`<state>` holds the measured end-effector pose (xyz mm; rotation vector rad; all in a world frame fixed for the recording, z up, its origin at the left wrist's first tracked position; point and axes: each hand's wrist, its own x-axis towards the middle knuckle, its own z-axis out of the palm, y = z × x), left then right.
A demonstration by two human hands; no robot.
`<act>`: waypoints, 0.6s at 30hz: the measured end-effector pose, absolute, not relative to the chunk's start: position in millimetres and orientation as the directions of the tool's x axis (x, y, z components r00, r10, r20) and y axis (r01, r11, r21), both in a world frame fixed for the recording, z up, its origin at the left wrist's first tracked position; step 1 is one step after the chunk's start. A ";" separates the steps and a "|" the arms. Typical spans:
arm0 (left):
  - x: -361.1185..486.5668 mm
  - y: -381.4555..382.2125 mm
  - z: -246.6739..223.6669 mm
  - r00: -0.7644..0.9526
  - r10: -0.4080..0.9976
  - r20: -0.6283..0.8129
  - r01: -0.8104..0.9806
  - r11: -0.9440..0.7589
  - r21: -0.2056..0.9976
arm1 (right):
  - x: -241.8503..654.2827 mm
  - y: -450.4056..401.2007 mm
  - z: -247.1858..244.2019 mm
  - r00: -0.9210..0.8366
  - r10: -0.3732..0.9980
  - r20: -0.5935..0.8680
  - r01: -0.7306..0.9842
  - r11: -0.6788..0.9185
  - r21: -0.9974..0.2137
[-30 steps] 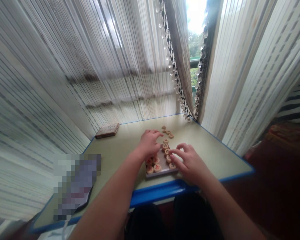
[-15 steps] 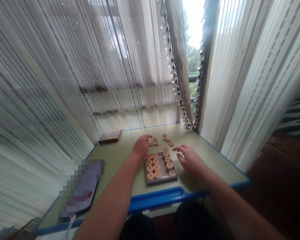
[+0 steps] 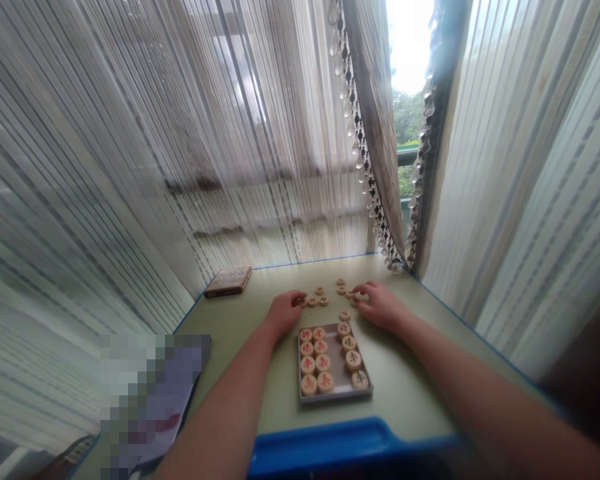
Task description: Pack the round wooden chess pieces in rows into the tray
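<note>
Wooden Chinese chess pieces lie loose on the table beyond a shallow open box (image 3: 336, 397). My left hand (image 3: 285, 313) has its fingers curled on a piece (image 3: 304, 303) at the left end of the left group. Beside that lie a few more pieces (image 3: 319, 291). My right hand (image 3: 380, 307) pinches at a piece (image 3: 351, 294) in the right group; its fingers partly hide it. One black-marked piece (image 3: 345, 315) rests just behind the box. Inside the box, red-marked pieces (image 3: 322, 363) fill two columns at left, and black-marked pieces (image 3: 353, 361) form one column at right.
A flat brown case (image 3: 228, 281) lies at the table's far left. A blurred-out tablet-like device (image 3: 173, 393) is at the near left. The pale green table (image 3: 275, 417) has a blue edge and a blue tray (image 3: 325, 440) in front. Striped curtains (image 3: 260, 133) hang behind.
Both hands have reached the loose pieces, the right moving forward from beside the box. My left fingers have gone from pointing to curled. The camera view has shifted, making the box look larger.
</note>
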<state>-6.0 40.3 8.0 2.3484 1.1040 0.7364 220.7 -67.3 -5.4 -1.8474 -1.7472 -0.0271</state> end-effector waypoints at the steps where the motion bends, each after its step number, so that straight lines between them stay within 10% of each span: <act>1: -5.2 39.8 7.9 0.542 0.794 0.277 0.554 -0.585 0.592 | 220.4 -66.4 -7.1 0.123 0.909 0.398 0.916 0.049 -0.397; 18: -2.3 34.8 12.5 0.513 0.826 0.234 0.566 -0.530 0.631 | 208.6 -61.3 -3.3 -0.111 0.892 0.438 0.856 0.309 -0.414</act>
